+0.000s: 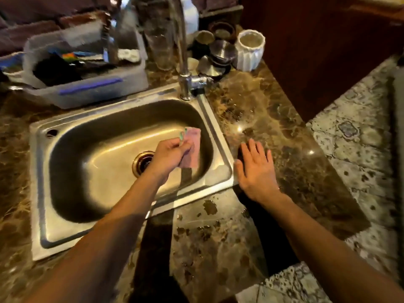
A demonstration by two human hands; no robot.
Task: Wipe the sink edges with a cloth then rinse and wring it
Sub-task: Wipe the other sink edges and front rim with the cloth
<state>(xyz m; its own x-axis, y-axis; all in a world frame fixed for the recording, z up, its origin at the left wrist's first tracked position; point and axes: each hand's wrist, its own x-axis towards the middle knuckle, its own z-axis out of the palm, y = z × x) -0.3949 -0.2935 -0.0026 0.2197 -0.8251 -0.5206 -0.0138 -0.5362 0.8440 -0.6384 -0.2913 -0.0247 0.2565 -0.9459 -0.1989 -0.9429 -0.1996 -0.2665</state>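
Note:
A steel sink is set into a brown marble counter, its drain near the basin's middle. My left hand is over the right part of the basin, shut on a pink cloth that hangs from my fingers, with a green strip at its top. My right hand lies flat and open, palm down, on the counter just right of the sink's right rim. The chrome faucet rises at the sink's back right corner; no water is seen running.
A clear plastic bin with dark items stands behind the sink at left. A tall glass, metal cups and a white ribbed pot crowd the back. Patterned floor tiles lie right of the counter's edge.

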